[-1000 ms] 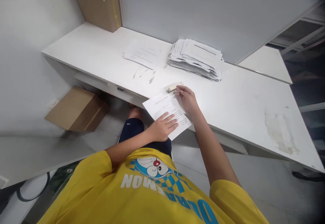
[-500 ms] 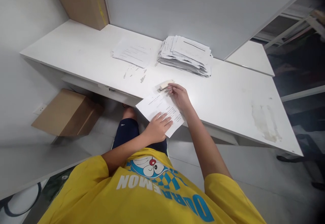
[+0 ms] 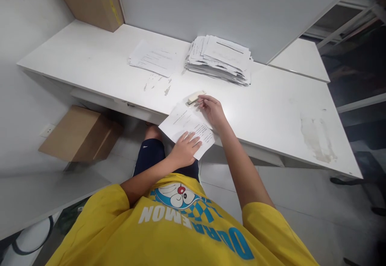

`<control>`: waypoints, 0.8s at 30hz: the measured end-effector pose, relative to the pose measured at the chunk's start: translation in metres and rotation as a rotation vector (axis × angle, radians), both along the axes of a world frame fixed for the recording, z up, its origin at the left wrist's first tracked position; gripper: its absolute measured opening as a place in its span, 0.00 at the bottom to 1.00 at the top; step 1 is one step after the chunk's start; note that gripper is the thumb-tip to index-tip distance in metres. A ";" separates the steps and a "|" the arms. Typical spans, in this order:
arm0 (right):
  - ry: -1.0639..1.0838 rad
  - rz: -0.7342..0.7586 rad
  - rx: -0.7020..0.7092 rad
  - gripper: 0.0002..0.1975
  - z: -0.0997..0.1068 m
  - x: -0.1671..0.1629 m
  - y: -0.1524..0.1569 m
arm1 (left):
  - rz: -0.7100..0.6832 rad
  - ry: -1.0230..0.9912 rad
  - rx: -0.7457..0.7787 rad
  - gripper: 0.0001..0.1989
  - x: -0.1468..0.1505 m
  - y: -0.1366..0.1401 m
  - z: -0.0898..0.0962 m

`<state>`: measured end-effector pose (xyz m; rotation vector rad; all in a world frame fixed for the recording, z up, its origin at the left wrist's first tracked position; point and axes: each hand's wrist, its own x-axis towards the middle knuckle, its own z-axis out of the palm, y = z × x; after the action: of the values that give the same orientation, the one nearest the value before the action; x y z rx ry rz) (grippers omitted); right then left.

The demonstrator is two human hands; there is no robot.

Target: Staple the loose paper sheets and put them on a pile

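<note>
A sheet of printed paper point(image 3: 177, 119) lies over the front edge of the white desk, its near corner jutting past the edge. My left hand point(image 3: 185, 149) rests flat on the sheet's lower part, fingers spread. Just beyond the paper, a cream stapler point(image 3: 194, 97) lies on the desk. My right hand point(image 3: 212, 110) is beside it, fingers bent and fingertips pinched together against the stapler's near side. Whether they grip the stapler or something tiny cannot be made out.
A thick stack of papers point(image 3: 218, 61) stands at the back of the desk point(image 3: 265, 109), with a thinner pile point(image 3: 152, 59) to its left. One cardboard box point(image 3: 90, 3) sits at the far left corner; another point(image 3: 72, 133) is below the desk. A partition point(image 3: 193, 7) rises behind.
The view has shifted slightly, and the paper appears a little farther left. Both hands keep nearly the same pose, the right fingertips still at the stapler.
</note>
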<state>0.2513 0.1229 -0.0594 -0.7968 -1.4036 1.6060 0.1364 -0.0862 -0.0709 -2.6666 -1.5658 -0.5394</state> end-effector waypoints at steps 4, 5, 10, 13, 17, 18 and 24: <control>0.009 0.004 -0.017 0.12 -0.001 0.000 0.001 | 0.003 -0.002 0.013 0.24 -0.001 0.002 0.005; 0.007 0.005 -0.014 0.12 -0.001 0.000 0.002 | -0.002 0.000 0.014 0.24 -0.001 0.003 0.006; -0.001 0.004 0.006 0.10 -0.002 -0.001 0.003 | -0.019 0.017 0.016 0.26 -0.003 0.009 0.009; -0.027 -0.004 0.016 0.10 -0.002 0.000 0.004 | -0.023 0.019 0.024 0.25 -0.004 0.013 0.010; -0.115 0.002 0.048 0.12 -0.002 0.001 0.005 | -0.014 0.003 0.024 0.24 -0.006 0.017 0.011; -0.127 0.003 0.052 0.12 -0.002 0.001 0.006 | -0.011 0.001 0.021 0.24 -0.007 0.018 0.012; -0.062 0.007 0.037 0.12 -0.002 0.001 0.004 | -0.070 0.042 -0.045 0.25 -0.009 0.021 0.021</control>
<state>0.2524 0.1273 -0.0610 -0.8274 -1.4773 1.5673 0.1274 -0.0656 -0.0495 -2.7553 -1.4972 -0.4523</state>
